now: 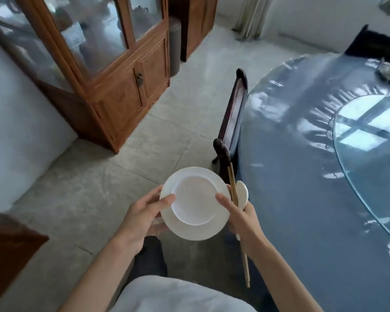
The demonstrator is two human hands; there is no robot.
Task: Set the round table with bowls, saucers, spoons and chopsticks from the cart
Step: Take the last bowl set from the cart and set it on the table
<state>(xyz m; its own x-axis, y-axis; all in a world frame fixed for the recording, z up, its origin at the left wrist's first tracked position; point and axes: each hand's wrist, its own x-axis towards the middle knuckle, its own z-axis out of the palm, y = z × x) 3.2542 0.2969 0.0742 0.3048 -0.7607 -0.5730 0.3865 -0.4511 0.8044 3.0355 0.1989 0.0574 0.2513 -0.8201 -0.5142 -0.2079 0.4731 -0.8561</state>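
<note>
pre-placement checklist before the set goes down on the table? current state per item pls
1. Left hand grips the saucer rim: ok.
2. Bowl seated in the saucer: ok.
3. Right hand holds chopsticks and spoon while steadying the saucer: ok, crowded.
4. Chopsticks even at the tips: cannot tell.
5. Near table edge bare for a setting: ok.
6. Chair tucked at the table edge, beside the path: ok.
</note>
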